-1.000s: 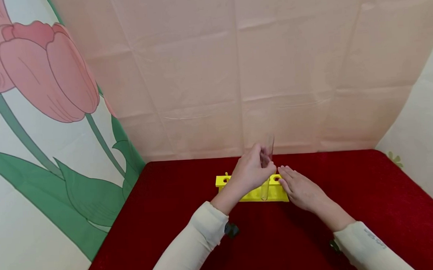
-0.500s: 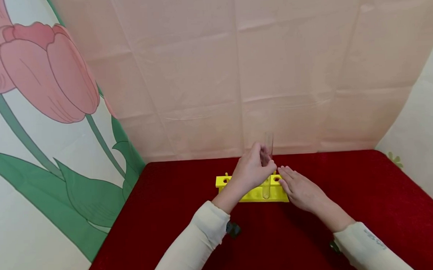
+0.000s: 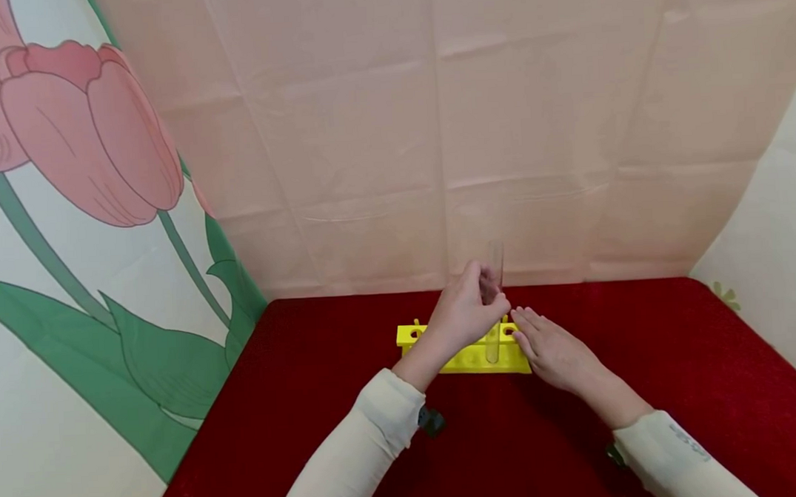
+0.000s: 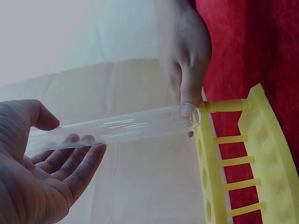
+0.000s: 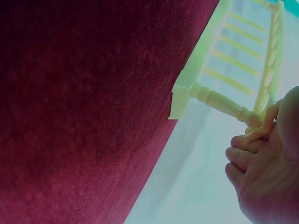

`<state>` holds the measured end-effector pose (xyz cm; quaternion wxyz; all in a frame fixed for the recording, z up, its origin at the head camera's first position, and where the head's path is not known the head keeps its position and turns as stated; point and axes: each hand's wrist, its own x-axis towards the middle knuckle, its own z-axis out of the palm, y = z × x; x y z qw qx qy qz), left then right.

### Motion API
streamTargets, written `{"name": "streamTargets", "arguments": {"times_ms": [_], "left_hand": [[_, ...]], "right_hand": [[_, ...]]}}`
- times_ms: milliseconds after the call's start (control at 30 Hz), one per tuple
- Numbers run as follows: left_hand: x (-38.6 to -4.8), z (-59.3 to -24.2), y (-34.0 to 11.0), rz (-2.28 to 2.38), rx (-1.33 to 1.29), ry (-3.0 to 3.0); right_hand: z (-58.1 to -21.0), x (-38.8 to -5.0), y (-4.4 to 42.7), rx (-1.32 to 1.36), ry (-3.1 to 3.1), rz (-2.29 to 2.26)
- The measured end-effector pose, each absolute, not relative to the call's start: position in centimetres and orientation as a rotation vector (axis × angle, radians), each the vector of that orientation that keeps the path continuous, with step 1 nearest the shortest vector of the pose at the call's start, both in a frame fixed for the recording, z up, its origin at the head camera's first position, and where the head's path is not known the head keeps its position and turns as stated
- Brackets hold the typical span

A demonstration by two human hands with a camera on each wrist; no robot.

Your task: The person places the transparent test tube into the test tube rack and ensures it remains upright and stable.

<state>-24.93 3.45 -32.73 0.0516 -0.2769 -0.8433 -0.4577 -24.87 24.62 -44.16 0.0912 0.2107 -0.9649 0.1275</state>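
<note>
My left hand (image 3: 464,312) holds a clear glass test tube (image 4: 126,126) between thumb and curled fingers. The tube stands almost upright, rounded end down. In the left wrist view that end overlaps the top plate of a yellow test tube rack (image 3: 459,361); I cannot tell how far apart they are. The rack stands on the table, its row of holes facing up and partly hidden behind my left hand. My right hand (image 3: 559,349) grips the rack's right end, with thumb and fingers about the top corner (image 5: 254,126).
A dark red cloth (image 3: 487,452) covers the table. Behind it hangs a creased pinkish backdrop (image 3: 393,130), and a tulip-print sheet (image 3: 86,136) hangs at the left. Small dark devices (image 3: 432,423) sit at the wrists.
The test tube has shifted slightly right and up and turned from a slant to nearly upright. My left hand moved a little right with it. My right hand and the rack have stayed put.
</note>
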Motion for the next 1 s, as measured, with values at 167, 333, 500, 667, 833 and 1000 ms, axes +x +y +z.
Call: {"name": "streamTargets", "arguments": {"times_ms": [167,333,500,667,833,1000], "left_hand": [[-24.9,-32.7,3.5,-1.413,-0.796,-2.575],[-24.9,-32.5,3.6,-1.436,-0.768,-2.558],[-24.8,-32.3,3.9,-1.453,-0.759,-2.546],[-24.9,-32.1,4.1,-1.467,-0.754,-2.545],[-25.1,-32.0,4.4,-1.457,-0.753,-2.547],[-25.1,-31.9,4.7,-1.443,-0.754,-2.543]], "right_hand": [[-44.1,-24.7,24.6,0.625,-2.862,0.370],[-44.1,-24.7,24.6,0.659,-2.827,0.335],[-44.0,-24.7,24.6,0.674,-2.817,0.319],[-44.0,-24.7,24.6,0.673,-2.817,0.335],[-44.0,-24.7,24.6,0.661,-2.828,0.349],[-44.0,-24.8,24.7,0.655,-2.840,0.355]]}}
